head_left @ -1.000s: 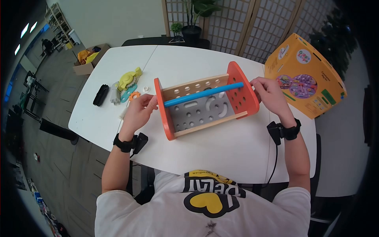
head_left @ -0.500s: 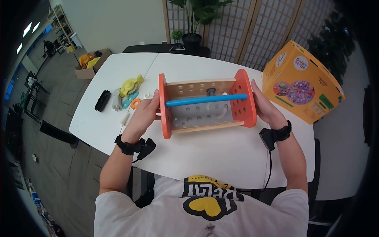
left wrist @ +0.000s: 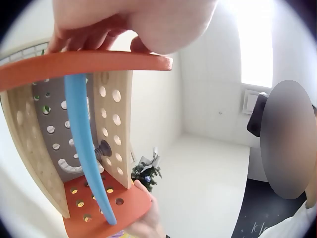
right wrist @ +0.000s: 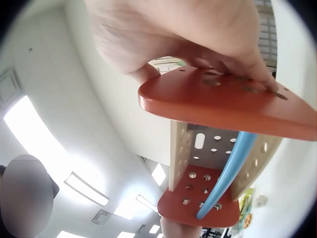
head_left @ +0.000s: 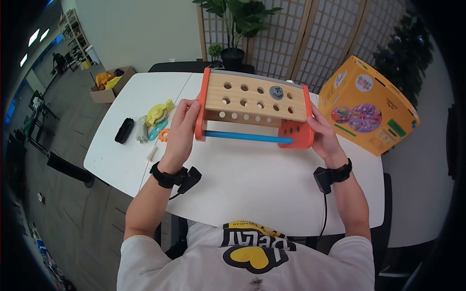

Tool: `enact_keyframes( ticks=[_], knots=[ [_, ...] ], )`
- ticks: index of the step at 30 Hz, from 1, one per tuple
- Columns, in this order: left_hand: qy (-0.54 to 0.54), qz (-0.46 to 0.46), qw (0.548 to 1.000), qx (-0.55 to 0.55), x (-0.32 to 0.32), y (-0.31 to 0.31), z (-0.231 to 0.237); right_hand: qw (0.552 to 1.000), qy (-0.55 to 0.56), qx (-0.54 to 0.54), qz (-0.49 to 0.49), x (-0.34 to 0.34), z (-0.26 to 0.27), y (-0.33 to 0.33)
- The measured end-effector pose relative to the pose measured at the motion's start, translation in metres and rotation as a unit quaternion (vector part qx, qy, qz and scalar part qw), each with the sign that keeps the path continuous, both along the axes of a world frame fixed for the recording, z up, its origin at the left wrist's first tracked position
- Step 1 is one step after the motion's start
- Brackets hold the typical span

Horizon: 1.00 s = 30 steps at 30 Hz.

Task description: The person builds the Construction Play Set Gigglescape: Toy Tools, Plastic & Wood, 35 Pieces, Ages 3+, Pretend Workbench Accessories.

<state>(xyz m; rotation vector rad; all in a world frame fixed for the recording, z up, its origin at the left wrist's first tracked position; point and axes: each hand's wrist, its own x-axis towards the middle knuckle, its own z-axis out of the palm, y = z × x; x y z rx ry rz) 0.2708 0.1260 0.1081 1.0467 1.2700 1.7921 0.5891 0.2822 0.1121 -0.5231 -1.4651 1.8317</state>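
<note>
A wooden toy box point(head_left: 252, 99) with red end panels and a blue rod point(head_left: 247, 137) is tilted above the table, its holed wooden side facing up. One grey screw head point(head_left: 276, 92) sits in a hole; its shank point(left wrist: 103, 148) shows inside in the left wrist view. The left hand point(head_left: 180, 131) holds the left red panel point(left wrist: 99, 63), fingers against its outer face. On the other end, the right hand point(head_left: 326, 138) holds the right red panel point(right wrist: 223, 101) with thumb and fingers spread on it.
Left on the white table point(head_left: 233, 194) lie a black case point(head_left: 124, 130), a yellow toy point(head_left: 158, 113), a grey piece point(head_left: 141, 132), a teal piece point(head_left: 158, 130), an orange gear point(head_left: 163, 135) and a pale peg point(head_left: 152, 153). An orange carton point(head_left: 369, 104) stands at the right.
The box has been turned between both hands, so the holed wooden side faces up and the blue rod has swung to the near side. Both hands still hold the ends.
</note>
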Motion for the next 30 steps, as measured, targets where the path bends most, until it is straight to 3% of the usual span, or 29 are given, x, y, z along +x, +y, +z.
enact_keyframes(
  ticks=[1,7,15,21,25,27,28,30],
  knots=[
    [0.002,-0.012,1.000,-0.007,0.003,-0.001,-0.003,0.999,0.005,-0.010,0.038,0.006,-0.007,0.008],
    [-0.002,-0.070,0.997,-0.020,0.005,-0.001,-0.033,0.999,0.037,0.024,0.024,0.012,-0.035,0.017],
    [0.060,-0.103,0.990,-0.073,0.009,-0.002,-0.077,0.995,-0.049,0.077,-0.030,0.027,-0.060,0.018],
    [0.145,-0.072,0.983,-0.084,0.010,-0.005,-0.098,0.994,-0.063,0.079,-0.051,0.028,-0.071,0.013],
    [0.328,-0.050,0.935,-0.126,0.002,-0.018,-0.073,0.990,-0.080,0.113,-0.038,0.036,-0.066,0.015],
    [0.395,-0.059,0.896,-0.195,-0.007,-0.028,-0.049,0.977,-0.133,0.122,-0.115,0.029,-0.045,0.006],
    [0.439,-0.021,0.879,-0.183,-0.018,-0.032,-0.052,0.967,-0.158,0.126,-0.153,0.024,-0.036,0.002],
    [0.525,0.055,0.835,-0.159,-0.046,-0.043,-0.062,0.901,-0.183,0.311,-0.239,0.014,-0.030,-0.001]
  ],
)
